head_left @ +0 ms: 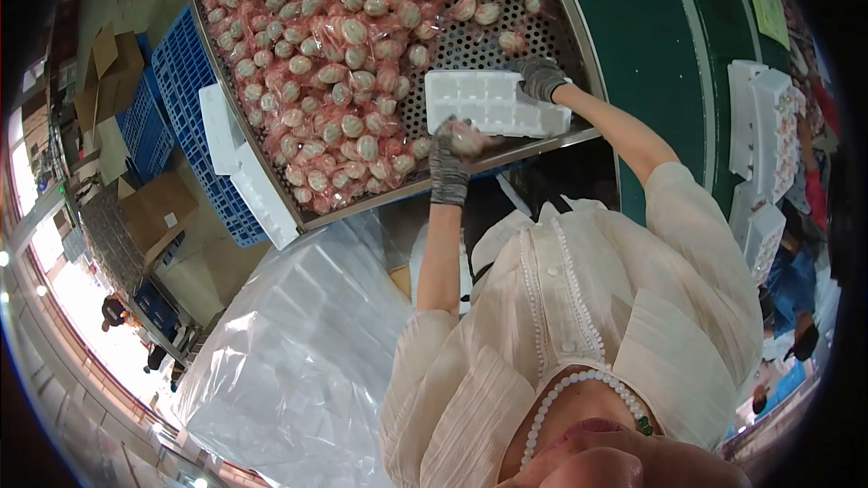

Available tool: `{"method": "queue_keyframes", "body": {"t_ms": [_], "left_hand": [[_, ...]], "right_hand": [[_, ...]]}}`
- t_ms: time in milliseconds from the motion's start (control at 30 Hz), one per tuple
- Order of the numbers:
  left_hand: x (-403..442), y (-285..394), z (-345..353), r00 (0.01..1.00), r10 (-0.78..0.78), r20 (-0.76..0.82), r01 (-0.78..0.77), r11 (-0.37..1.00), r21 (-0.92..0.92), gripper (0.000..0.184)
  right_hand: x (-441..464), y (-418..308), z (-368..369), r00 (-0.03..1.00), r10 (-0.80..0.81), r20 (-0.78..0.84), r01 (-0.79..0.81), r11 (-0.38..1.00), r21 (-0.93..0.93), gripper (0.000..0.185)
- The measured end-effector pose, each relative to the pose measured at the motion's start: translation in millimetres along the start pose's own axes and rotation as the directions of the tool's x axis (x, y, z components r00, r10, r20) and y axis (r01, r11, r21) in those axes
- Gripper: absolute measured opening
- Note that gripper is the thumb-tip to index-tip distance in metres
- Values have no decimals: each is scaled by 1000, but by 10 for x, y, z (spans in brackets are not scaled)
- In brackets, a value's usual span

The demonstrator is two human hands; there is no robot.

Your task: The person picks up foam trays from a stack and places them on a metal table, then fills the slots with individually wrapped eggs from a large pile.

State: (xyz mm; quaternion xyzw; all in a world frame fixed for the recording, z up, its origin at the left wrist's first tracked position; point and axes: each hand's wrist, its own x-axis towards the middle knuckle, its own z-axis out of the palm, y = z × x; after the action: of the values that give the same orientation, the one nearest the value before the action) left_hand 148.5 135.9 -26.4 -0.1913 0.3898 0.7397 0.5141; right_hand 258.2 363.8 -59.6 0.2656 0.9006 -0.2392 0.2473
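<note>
My left hand [449, 163], in a grey striped knit glove, is closed on a pale, round item in pink-and-clear wrapping [468, 140], slightly blurred. It is at the near edge of a white compartment tray [479, 99] whose visible pockets look bare. My right hand [541, 80], gloved alike, grips the tray's far right corner; its fingertips are partly hidden. Beneath the tray is a perforated metal work surface [466, 45]. A heap of similar wrapped round items [353, 32] covers its left and far parts.
A metal rim [592, 54] borders the work surface. Right of it runs a green belt [646, 54], with filled white trays [782, 136] beyond. Left stand blue plastic pallets [194, 117], white trays [221, 131] and cardboard boxes [154, 217]. Clear plastic sheeting [289, 343] lies near my left side. People are in the background.
</note>
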Motion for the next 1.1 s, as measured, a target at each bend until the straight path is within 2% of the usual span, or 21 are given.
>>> {"method": "queue_keyframes", "body": {"t_ms": [33, 100, 167, 200, 233, 267, 367, 433, 500, 567, 600, 633, 733, 767, 833, 900, 933, 967, 1033, 1067, 1100], "left_hand": [[37, 69, -71, 1000, -5, -5, 5, 1000, 3, 25], [164, 189, -203, 984, 21, 175, -46, 989, 139, 35], [238, 255, -201, 962, -27, 271, 7, 997, 76, 34], [213, 251, -98, 955, 86, 282, -174, 937, 303, 34], [184, 255, -10, 929, 187, 320, -334, 796, 505, 34], [186, 322, 70, 955, 10, 295, -31, 997, 65, 33], [132, 306, 228, 910, 98, 403, -223, 935, 277, 33], [11, 363, 322, 917, 141, 374, -283, 890, 358, 36], [-19, 443, 329, 863, 104, 494, -366, 803, 470, 39], [-25, 529, 311, 865, 81, 496, -348, 809, 475, 42], [-98, 662, 403, 871, -87, 483, -179, 859, 479, 42], [-135, 751, 477, 845, -252, 471, -6, 877, 480, 43], [-144, 798, 529, 869, -285, 404, -64, 745, 664, 35], [-143, 793, 568, 868, -287, 404, -63, 745, 664, 35], [-162, 781, 698, 946, -294, 137, 87, 637, 766, 21], [18, 554, 406, 947, -222, 231, -11, 697, 717, 15], [43, 464, 392, 937, -139, 321, -113, 748, 654, 10], [44, 372, 377, 936, -139, 324, -116, 748, 653, 10], [-105, 258, 490, 940, 162, 299, -323, 698, 639, 7], [-88, 168, 480, 931, 261, 256, -366, 650, 667, 7], [-118, 170, 541, 929, 265, 259, -371, 648, 665, 7]], "right_hand": [[-2, -20, 43, 1000, 2, 5, -2, 1000, 5, 44], [10, -63, 108, 951, -56, -306, 9, 988, -153, 41], [-159, -321, -209, 958, -65, -280, 7, 979, -203, 40], [-215, -409, -264, 952, -34, -303, 113, 962, 248, 39], [-283, -505, -295, 950, 9, -311, 204, 737, 645, 40], [-325, -618, -332, 961, -49, -272, 264, 459, 848, 40], [-467, -1115, -343, 832, -140, -537, 478, 671, 566, 33], [-368, -1139, -152, 830, -26, -557, 405, 715, 570, 32], [-294, -1162, -79, 808, 90, -582, 333, 745, 578, 31], [-307, -1186, -85, 937, 292, -193, 111, 273, 956, 31], [-315, -1177, -54, 944, 285, -169, 121, 177, 977, 32], [-349, -1199, -108, 942, 289, -173, 124, 180, 976, 32], [-449, -1279, -196, 904, 313, -292, 215, 258, 942, 27], [-466, -1282, -207, 883, 297, -363, 235, 390, 890, 23], [-479, -1271, -226, 862, 269, -429, 248, 514, 821, 20], [-473, -1242, -248, 629, -34, -777, 539, 740, 403, 15], [-478, -1235, -318, 866, 264, -426, 295, 418, 859, 15], [-422, -1164, -331, 864, 265, -428, 296, 420, 858, 15], [-254, -986, -311, 766, 378, -520, 9, 803, 596, 18], [-232, -941, -251, 689, 640, -340, 239, 242, 940, 21], [-252, -923, -262, 629, 706, -326, 444, 19, 896, 25]]}}
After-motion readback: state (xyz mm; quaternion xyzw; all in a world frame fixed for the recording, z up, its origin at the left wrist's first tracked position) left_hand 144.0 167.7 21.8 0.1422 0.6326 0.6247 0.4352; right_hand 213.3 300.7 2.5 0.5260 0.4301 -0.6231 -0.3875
